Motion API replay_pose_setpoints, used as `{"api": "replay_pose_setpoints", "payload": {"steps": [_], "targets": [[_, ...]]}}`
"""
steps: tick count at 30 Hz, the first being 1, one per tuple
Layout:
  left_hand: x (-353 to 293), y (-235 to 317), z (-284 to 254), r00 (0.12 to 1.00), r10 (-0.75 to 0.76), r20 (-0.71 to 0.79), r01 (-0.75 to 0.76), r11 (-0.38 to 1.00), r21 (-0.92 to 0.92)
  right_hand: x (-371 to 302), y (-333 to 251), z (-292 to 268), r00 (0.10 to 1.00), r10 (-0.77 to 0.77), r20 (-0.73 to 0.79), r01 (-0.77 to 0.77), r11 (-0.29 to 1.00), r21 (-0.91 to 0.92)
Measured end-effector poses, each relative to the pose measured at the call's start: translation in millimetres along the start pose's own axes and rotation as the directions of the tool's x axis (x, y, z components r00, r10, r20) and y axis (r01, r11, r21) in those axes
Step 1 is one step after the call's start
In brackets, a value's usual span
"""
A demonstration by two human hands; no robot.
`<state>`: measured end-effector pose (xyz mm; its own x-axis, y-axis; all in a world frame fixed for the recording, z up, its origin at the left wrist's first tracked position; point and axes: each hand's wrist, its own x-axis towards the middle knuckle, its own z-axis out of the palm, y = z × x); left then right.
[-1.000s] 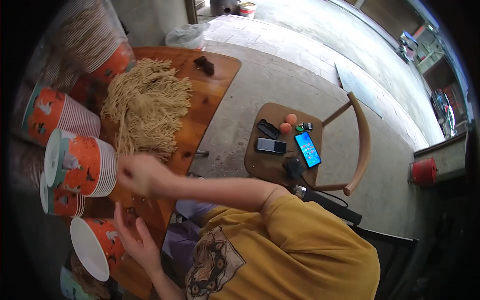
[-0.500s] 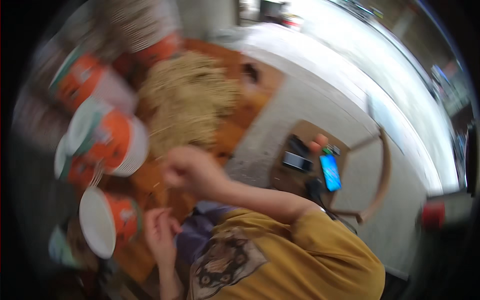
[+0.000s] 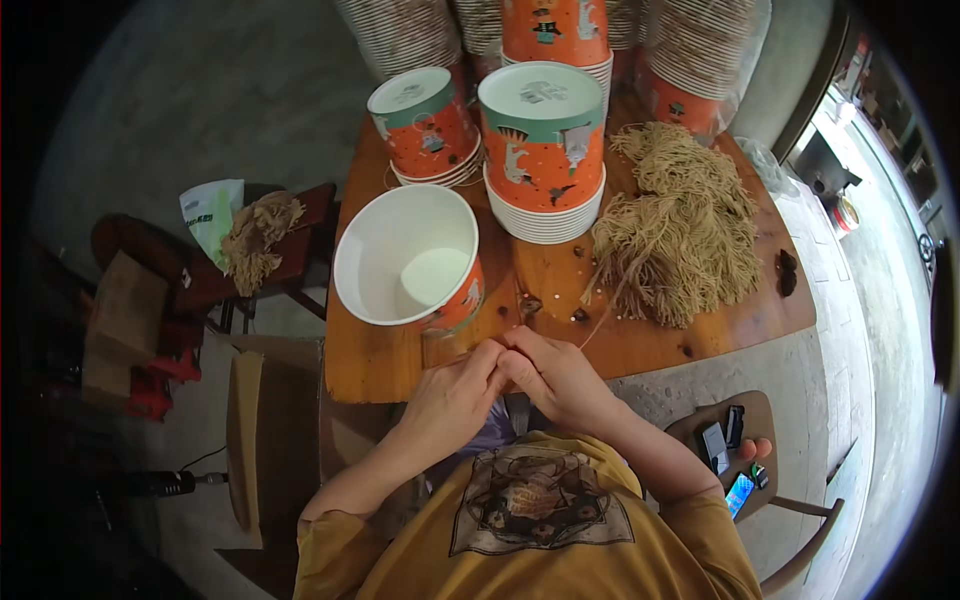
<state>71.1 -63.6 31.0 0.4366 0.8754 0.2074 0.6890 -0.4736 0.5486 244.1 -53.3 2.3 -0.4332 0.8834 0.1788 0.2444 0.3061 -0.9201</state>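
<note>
Open cup (image 3: 408, 262) lies on its side at the desk's (image 3: 372, 368) near-left, stacked cups (image 3: 545, 140) behind it. String pile (image 3: 678, 225) sits to the right. Both hands, left (image 3: 455, 392) and right (image 3: 553, 378), meet at the near edge, a strand (image 3: 600, 325) running to the pile.

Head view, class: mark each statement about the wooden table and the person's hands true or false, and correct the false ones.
1. The open orange paper bucket with the white inside lies tipped on the wooden table. True.
2. The pile of tan strings lies left of that bucket. False: it lies to its right.
3. The left hand and right hand meet at the table's near edge. True.
4. The lidded orange bucket stands alone on the bare wood. False: it tops a stack.
</note>
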Motion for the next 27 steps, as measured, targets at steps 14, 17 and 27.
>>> {"api": "replay_pose_setpoints", "payload": {"steps": [14, 17, 27], "targets": [[-11.3, -10.8, -31.1, 0.993, -0.058, -0.099, 0.045, 0.990, -0.134, 25.6, -18.9, 10.9, 1.000, -0.007, -0.026, 0.013, 0.977, 0.215], [-14.1, -13.9, -30.6, 0.989, -0.073, -0.126, 0.056, 0.989, -0.138, 27.4, -18.9, 13.6, 1.000, 0.022, -0.011, -0.019, 0.971, 0.239], [-3.2, -30.8, -41.7, 0.915, 0.124, -0.385, -0.101, 0.992, 0.081, 39.3, -1.2, 38.9, 0.979, 0.125, -0.163, -0.043, 0.900, 0.434]]}}
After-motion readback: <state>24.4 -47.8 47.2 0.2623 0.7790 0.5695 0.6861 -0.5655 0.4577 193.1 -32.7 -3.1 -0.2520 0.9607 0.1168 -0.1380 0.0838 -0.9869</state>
